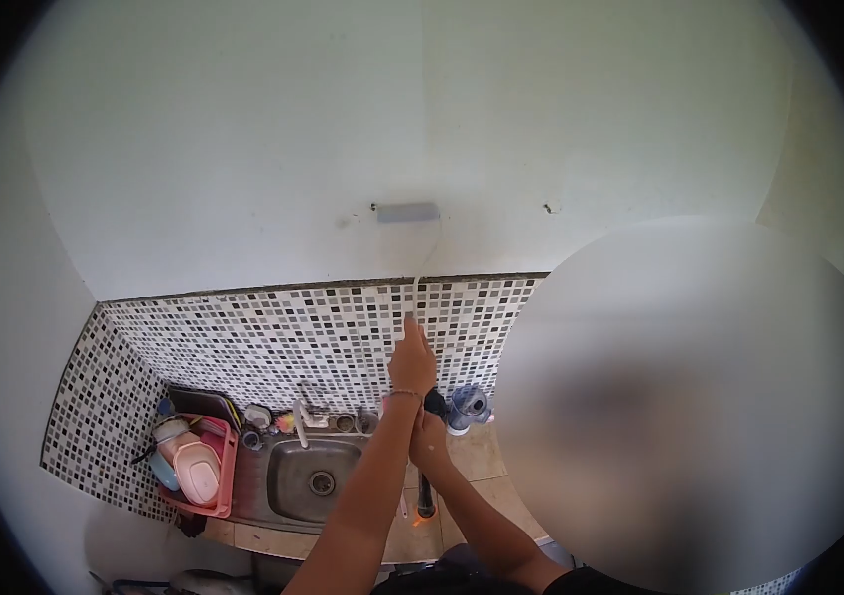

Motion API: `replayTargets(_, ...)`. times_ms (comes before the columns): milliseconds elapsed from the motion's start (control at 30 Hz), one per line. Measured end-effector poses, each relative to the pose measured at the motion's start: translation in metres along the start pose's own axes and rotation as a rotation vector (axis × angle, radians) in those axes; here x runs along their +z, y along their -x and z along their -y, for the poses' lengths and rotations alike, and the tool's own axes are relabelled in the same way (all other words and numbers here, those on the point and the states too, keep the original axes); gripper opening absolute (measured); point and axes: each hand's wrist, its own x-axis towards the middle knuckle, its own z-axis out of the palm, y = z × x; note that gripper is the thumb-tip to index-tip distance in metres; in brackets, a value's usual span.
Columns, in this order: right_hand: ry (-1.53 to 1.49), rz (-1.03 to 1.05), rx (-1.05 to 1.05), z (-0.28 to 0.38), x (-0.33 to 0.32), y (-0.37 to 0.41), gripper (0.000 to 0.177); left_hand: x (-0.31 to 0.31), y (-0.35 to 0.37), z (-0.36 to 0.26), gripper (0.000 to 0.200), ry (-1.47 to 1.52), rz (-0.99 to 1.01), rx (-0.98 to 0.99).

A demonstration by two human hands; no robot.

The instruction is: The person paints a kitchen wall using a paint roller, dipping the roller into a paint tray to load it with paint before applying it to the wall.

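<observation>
A paint roller [408, 212] with a pale sleeve lies against the upper wall [243, 149], and its thin wire frame bends down to a handle over the tiles. My left hand [412, 365] is closed around that handle, one finger stretched along it. Lower down and nearer to me, my right hand [429, 441] is closed on a dark pole [426, 496] with an orange end. Where the pole meets the roller handle is hidden behind my left wrist.
Below the mosaic tiles [273, 332] is a steel sink [315, 481] with a tap [300, 421]. A pink dish basket [226, 471] full of plastic containers stands left; a blue-grey blender jug [467, 405] stands right. A large blurred patch covers the right side.
</observation>
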Motion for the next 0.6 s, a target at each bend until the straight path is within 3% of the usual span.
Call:
replayTargets(67,0.038,-0.046,-0.038,-0.009,0.006,0.005,0.069,0.003,0.006,0.007,0.023,-0.024,0.042,-0.013)
replayTargets(167,-0.029,-0.054,-0.025,0.029,-0.004,0.005,0.072,-0.012,-0.005,-0.006,0.024,0.022,0.000,0.056)
replayTargets(367,-0.046,0.015,0.023,0.067,-0.030,-0.004,0.075,-0.051,-0.019,-0.056,0.022,0.021,0.052,-0.043)
replayTargets(467,-0.062,0.072,0.142,0.061,-0.037,0.012,0.075,-0.041,-0.002,-0.048,0.022,-0.026,0.046,-0.035)
replayTargets(600,-0.058,0.061,0.122,0.030,-0.028,0.018,0.075,-0.030,0.011,-0.032,0.020,0.014,0.117,-0.068)
